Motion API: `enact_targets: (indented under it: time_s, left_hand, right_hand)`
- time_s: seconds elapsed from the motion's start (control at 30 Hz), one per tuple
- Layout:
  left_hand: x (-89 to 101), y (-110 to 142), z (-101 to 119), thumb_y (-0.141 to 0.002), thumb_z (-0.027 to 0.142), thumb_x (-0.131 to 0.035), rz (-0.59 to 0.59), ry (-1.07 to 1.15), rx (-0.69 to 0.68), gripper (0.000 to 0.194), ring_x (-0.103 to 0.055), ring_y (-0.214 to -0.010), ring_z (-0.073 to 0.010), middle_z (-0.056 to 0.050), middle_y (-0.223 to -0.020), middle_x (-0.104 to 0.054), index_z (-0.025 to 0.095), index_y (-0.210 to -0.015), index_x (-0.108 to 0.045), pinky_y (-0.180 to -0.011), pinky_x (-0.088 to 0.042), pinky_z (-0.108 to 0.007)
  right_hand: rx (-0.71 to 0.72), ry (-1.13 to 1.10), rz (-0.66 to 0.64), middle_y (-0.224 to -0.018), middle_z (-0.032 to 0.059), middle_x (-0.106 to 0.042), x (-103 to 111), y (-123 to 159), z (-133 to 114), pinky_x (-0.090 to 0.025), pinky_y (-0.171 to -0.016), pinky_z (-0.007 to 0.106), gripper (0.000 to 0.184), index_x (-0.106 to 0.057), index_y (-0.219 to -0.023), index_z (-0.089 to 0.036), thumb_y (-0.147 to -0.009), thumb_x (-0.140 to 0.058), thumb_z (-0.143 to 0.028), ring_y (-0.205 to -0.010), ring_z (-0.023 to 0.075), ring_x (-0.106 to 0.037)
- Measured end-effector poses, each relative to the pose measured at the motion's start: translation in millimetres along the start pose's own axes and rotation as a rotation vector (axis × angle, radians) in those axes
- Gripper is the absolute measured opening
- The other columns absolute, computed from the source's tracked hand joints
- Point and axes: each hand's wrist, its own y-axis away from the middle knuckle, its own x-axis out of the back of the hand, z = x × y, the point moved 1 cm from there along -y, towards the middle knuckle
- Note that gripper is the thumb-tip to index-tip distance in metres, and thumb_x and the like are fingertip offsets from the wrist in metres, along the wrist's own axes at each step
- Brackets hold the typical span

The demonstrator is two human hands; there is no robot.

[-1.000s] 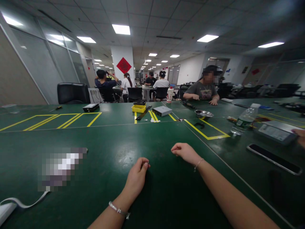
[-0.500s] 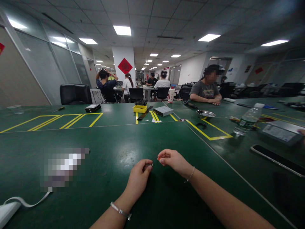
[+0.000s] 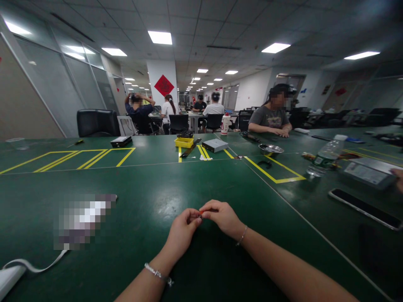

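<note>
Over the green tabletop (image 3: 132, 226), my left hand (image 3: 181, 231) is closed in a pinch, thumb against fingers, on a small metallic piece mostly hidden by the fingertips. Facing it, my right hand (image 3: 225, 219) pinches a small orange piece (image 3: 201, 212) between thumb and index finger. Both sets of fingertips meet at the orange piece, which lies against the small thing in the left hand. Whether the two pieces are joined cannot be made out. A bracelet circles each wrist.
Leftward lies a blurred-out device (image 3: 85, 220) with a white cable (image 3: 37, 266). To the right are a phone (image 3: 365, 209), a water bottle (image 3: 327, 157) and a grey metal box (image 3: 368, 173). Farther back stand a yellow tray (image 3: 184, 144), a silver drive (image 3: 215, 145) and a metal bowl (image 3: 271, 149). A person (image 3: 272, 117) sits across.
My right hand has moved left, bringing the orange piece up against my left fingertips. My left hand has stayed nearly in place, still pinching. The whole view has shifted slightly.
</note>
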Motion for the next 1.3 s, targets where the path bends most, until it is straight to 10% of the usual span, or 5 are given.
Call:
enact_targets:
  time_s: [0.73,1.3]
  left_hand:
    - [2.6,-2.6,-9.6,-0.065,0.021,-0.060,-0.056,0.343,0.128,0.015,-0.059,-0.067,-0.0122,-0.003,-0.071,-0.065,0.013,-0.078,-0.060,-0.069,-0.045,-0.026]
    - [1.8,0.3,-0.7,-0.066,0.024,-0.063,-0.038,0.423,0.132,0.020,-0.061,-0.071,-0.0130,-0.003,-0.075,-0.066,0.013,-0.082,-0.061,-0.070,-0.046,-0.025]
  right_hand:
    - [0.207,0.149,-0.171,-0.094,0.0031,-0.061,-2.3,3.6,2.9,-0.041,-0.084,0.031,0.019,-0.070,-0.082,-0.023,-0.079,-0.052,-0.029,-0.090,0.0136,-0.055]
    - [0.399,0.515,0.117,-0.088,0.0060,-0.060,-20.0,12.3,-4.6,-0.042,-0.076,0.034,0.026,-0.060,-0.096,-0.021,-0.071,-0.058,-0.023,-0.085,0.0191,-0.051]
